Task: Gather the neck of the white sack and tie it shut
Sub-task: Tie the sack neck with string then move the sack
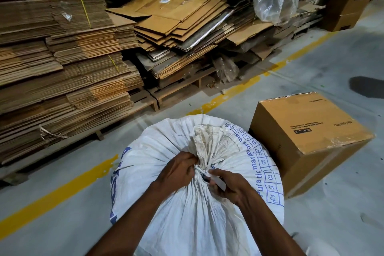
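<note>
A full white woven sack [187,214] with blue print stands on the floor right below me. Its neck [207,145] is bunched into a tight ruffle on top. A thin white tie [201,170] circles the neck at its base. My left hand [176,169] grips the neck and the tie from the left. My right hand [227,186] pinches the tie's free end, a flat white strip, on the right side of the neck.
A taped cardboard box [307,137] stands just right of the sack, touching or nearly touching it. Stacks of flattened cardboard [62,68] on wooden pallets fill the left and back. A yellow line [62,189] runs across the grey concrete floor.
</note>
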Available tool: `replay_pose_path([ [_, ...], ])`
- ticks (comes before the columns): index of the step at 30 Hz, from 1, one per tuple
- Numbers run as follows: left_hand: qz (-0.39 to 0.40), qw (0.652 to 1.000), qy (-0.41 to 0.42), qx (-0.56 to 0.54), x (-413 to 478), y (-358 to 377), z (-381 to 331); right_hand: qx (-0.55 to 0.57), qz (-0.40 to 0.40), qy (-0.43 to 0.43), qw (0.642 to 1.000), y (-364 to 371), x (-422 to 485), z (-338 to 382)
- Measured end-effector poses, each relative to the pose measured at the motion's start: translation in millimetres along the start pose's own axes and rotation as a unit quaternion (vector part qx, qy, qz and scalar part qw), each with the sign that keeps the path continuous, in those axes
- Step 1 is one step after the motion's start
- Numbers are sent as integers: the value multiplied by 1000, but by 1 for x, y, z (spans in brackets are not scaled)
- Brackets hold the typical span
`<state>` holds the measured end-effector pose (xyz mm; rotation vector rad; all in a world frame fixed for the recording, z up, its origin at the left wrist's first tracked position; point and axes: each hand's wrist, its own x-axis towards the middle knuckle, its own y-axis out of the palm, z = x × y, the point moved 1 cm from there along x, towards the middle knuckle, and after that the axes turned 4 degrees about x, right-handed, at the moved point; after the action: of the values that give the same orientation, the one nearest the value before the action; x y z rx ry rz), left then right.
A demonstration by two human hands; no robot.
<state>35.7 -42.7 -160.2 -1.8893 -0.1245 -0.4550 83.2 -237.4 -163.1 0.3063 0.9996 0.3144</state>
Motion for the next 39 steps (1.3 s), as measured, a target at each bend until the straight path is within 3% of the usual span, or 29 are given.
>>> replay_pose_path([
  [3,-2,985,119,124,3,0,1,14,7,8,1000,6,3,-8],
  [6,98,963,157,196,14,-1,5,37,5,-4,999,9,2,-16],
  [9,183,975,68,102,22,-9,12,50,-5,-35,998,13,7,-27],
  [12,207,974,-40,-85,19,-13,20,38,-45,-114,992,22,12,-42],
  [15,227,910,-183,-294,8,-17,19,-18,-94,-221,971,34,14,-60],
  [17,255,866,-241,-357,4,-22,17,-104,-144,-288,941,42,16,-68],
  [21,225,837,-352,-354,24,-27,6,-259,-284,-333,861,61,12,-68],
  [25,204,878,-363,-237,45,-13,-9,-423,-402,-345,735,78,22,-61],
  [29,166,913,-364,-82,47,9,-27,-422,-456,-360,696,85,38,-50],
  [31,134,911,-379,-95,43,16,-34,-417,-421,-398,700,81,42,-48],
  [36,64,872,-468,-128,24,36,-9,-394,-198,-467,767,36,38,-28],
  [38,43,864,-483,-134,24,42,-4,-391,-130,-500,761,14,33,-15],
  [39,30,861,-486,-150,27,43,-7,-398,-104,-533,739,6,30,-10],
])
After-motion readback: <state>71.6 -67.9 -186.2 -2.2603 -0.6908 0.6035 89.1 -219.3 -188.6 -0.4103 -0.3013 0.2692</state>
